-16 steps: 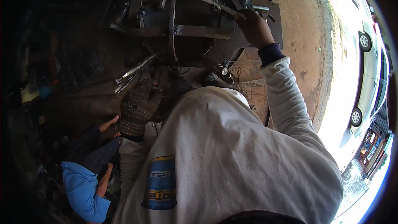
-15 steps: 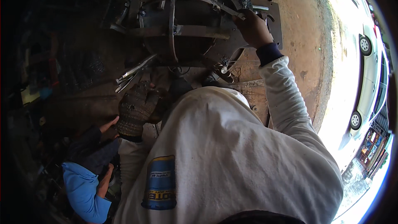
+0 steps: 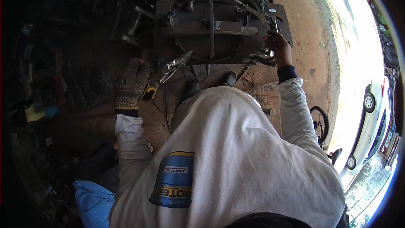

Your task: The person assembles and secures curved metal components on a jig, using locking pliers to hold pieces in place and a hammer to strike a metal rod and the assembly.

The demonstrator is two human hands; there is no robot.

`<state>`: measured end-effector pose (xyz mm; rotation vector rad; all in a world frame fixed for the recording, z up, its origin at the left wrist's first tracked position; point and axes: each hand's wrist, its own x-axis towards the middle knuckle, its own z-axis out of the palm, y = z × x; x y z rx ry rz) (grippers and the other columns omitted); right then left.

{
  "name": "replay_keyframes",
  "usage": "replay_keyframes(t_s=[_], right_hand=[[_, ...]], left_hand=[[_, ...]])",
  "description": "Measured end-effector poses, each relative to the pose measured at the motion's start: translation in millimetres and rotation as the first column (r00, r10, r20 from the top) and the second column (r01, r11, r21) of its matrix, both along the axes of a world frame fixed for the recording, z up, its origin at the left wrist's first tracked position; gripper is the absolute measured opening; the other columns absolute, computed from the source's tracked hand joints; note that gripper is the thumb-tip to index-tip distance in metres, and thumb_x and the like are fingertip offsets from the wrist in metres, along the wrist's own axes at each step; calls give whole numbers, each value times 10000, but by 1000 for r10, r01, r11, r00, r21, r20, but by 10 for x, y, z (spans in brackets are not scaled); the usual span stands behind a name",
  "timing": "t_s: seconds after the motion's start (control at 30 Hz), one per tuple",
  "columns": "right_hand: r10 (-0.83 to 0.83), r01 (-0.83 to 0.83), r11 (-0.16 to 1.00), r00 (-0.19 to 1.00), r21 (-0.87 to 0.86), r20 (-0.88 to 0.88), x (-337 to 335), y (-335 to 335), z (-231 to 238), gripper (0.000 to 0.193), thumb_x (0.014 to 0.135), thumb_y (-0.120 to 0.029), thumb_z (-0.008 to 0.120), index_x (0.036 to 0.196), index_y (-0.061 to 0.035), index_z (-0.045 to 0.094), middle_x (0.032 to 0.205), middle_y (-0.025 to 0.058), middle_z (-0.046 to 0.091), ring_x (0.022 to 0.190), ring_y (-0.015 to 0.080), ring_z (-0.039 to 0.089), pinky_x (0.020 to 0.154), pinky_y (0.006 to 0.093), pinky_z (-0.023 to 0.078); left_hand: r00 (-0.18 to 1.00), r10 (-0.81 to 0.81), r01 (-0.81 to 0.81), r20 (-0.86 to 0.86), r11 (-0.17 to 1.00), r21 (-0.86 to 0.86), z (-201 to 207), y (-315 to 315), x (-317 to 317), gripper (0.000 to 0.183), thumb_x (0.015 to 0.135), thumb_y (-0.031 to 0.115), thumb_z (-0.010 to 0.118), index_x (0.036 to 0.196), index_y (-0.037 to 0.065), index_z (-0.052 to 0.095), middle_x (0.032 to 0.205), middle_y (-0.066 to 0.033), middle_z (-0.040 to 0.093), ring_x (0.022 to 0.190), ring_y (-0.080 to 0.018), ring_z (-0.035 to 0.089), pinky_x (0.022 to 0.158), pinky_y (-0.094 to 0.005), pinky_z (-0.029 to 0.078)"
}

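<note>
The bare right hand (image 3: pixel 279 47), fingers curled, is beside a silver metal clamp (image 3: pixel 259 55) at the near edge of a dark metal surface (image 3: pixel 285 22). The left hand (image 3: pixel 131 82), gloved in grey knit, thumb parted, is near a long silver metal clamp (image 3: pixel 176 62). Whether either hand grips anything is unclear. A rounded dark metal frame (image 3: pixel 211 27) lies ahead.

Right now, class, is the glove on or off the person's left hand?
On: the patterned knit glove wraps the left hand down to the wrist, meeting the dark sleeve cuff.
</note>
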<state>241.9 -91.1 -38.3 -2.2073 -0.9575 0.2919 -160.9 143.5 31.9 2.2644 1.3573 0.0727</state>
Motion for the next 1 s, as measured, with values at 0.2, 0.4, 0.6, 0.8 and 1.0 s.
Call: replay_keyframes(t_s=[0.2, 0.4, 0.6, 0.8, 1.0], right_hand=[[-80, 68, 987, 994, 143, 78, -172, -340, -340, 320, 893, -277, 669, 1112, -45, 665, 932, 108, 710, 872, 234, 683, 758, 323, 518], [-395, 396, 918, 903, -30, -168, -874, -1011, -542, 357, 901, -326, 650, 1125, -49, 665, 1023, 157, 705, 956, 247, 680, 832, 339, 513], [-588, 403, 785, 725, -470, -359, -1960, -1997, -1204, 389, 898, -324, 665, 1143, -23, 651, 1014, 142, 706, 856, 201, 675, 779, 306, 514], [-802, 385, 589, 382, -710, -459, -2969, -3004, -2053, 351, 923, -312, 639, 1125, -25, 655, 928, 101, 690, 757, 195, 630, 667, 337, 504], [-766, 551, 532, -10, -642, -643, -3278, -2904, -2402, 339, 933, -280, 642, 1108, 10, 641, 933, 99, 674, 758, 213, 626, 657, 336, 493]], left_hand=[[980, -165, 157, 113, 985, 72, -249, 362, 187, 308, 871, 363, 626, 1053, 116, 643, 1037, -131, 679, 969, -335, 648, 826, -441, 510], [918, -364, 336, 155, 925, 179, -358, 564, 437, 305, 874, 331, 629, 1061, 92, 660, 1034, -130, 685, 977, -317, 654, 848, -403, 506], [877, -456, 461, 151, 887, -1, -226, 691, 394, 270, 873, 286, 634, 1023, 65, 662, 965, -125, 685, 912, -275, 661, 831, -372, 504], [915, -328, 376, 233, 905, -200, -142, 659, -32, 143, 865, 172, 640, 948, 57, 659, 875, -41, 651, 810, -115, 592, 726, -292, 481], [932, -353, 341, 79, 783, -520, -281, 788, -226, 214, 854, 231, 638, 957, 45, 664, 921, -86, 675, 843, -195, 640, 766, -327, 498]])
